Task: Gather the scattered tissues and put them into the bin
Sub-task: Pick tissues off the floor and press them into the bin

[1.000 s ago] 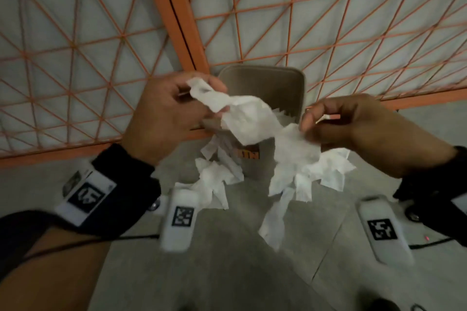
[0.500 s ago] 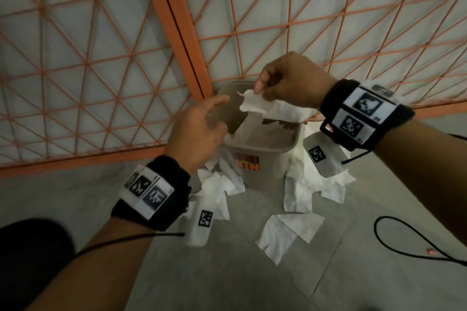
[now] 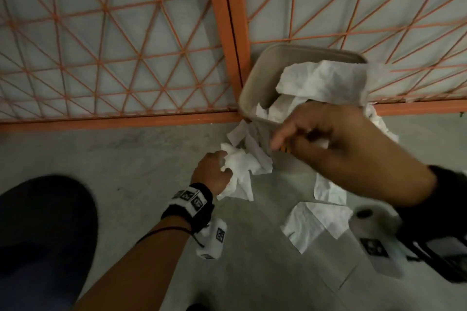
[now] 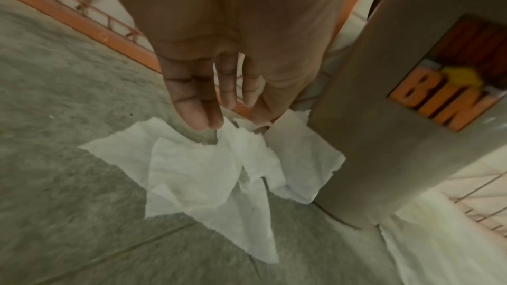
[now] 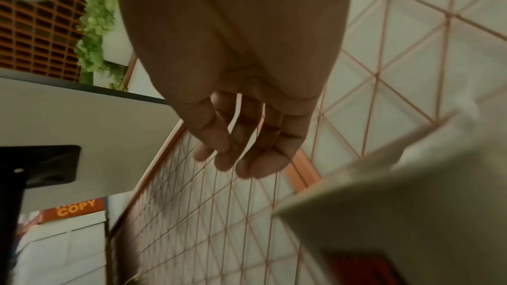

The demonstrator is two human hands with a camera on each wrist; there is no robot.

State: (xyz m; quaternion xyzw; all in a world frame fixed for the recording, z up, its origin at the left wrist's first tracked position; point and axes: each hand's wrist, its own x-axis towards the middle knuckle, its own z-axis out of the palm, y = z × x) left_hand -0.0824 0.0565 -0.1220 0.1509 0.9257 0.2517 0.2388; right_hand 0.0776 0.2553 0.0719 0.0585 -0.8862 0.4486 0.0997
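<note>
A beige bin (image 3: 255, 78) stands on the floor against the fence, with white tissues inside and one tissue (image 3: 326, 81) draped over its right rim. Its side with an orange BIN label (image 4: 384, 138) fills the right of the left wrist view. My left hand (image 3: 222, 166) is down at a crumpled pile of tissues (image 3: 242, 166) left of the bin's foot. Its straight fingertips (image 4: 203, 120) touch the top of that pile (image 4: 197, 170). My right hand (image 3: 290, 139) hovers in front of the bin, empty, fingers loosely bent (image 5: 233, 159). Two more tissues (image 3: 310, 225) lie on the floor nearer me.
An orange wire-mesh fence (image 3: 126, 58) with a thick orange post (image 3: 227, 33) runs right behind the bin. My dark-clothed knee (image 3: 38, 235) fills the lower left. The floor is grey concrete. A white tabletop (image 5: 82, 127) shows in the right wrist view.
My right hand let go of its tissue at the bin and pulled back towards me. My left hand dropped from the bin's rim to the tissue pile on the floor.
</note>
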